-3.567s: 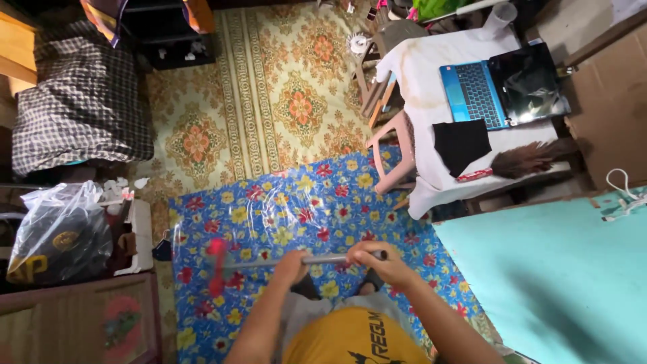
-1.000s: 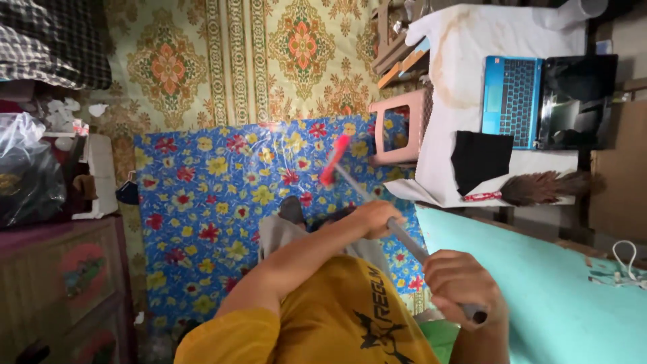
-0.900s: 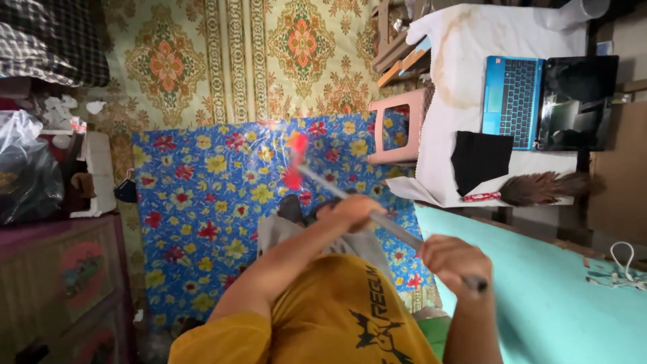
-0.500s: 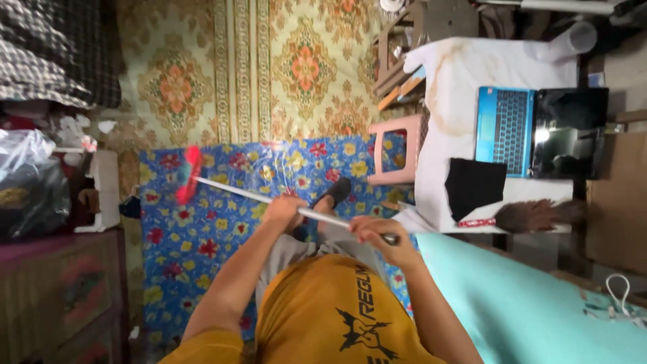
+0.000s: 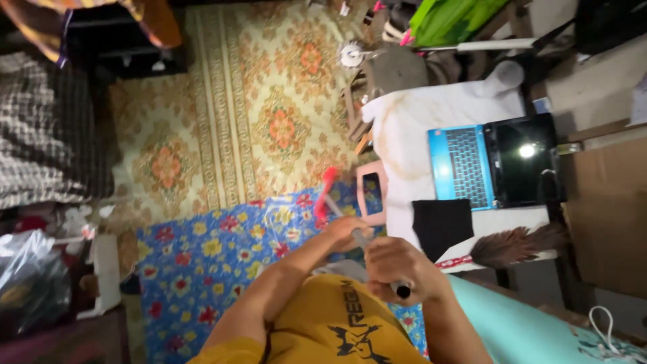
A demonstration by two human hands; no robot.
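Here the step in hand reads as a sweeping stroke with a long-handled broom point(image 5: 350, 226): both hands are wrapped around its thin grey metal shaft. The right hand point(image 5: 399, 268) is fisted tight on the upper end, the black end cap showing just below the knuckles; the left hand point(image 5: 345, 232) is curled around the shaft lower down, at about 10 o'clock from the right. The shaft runs away toward 11 o'clock, and the red broom head point(image 5: 327, 191) — blurred, bristles not resolvable — sits at the far edge of the blue floral mat point(image 5: 202, 269), just beside the pink plastic stool point(image 5: 371, 197). The mat is glossy, a wipeable sheet; beyond it, at 12 o'clock, lies a cream patterned carpet point(image 5: 269, 128). Judgement: the next stroke calls for a firm two-handed grip and care around the stool's legs. At 3 o'clock a white-draped table point(image 5: 411, 121) carries an open blue laptop point(image 5: 465, 165), a black cloth point(image 5: 439, 226) and a brown feather duster point(image 5: 515, 244).
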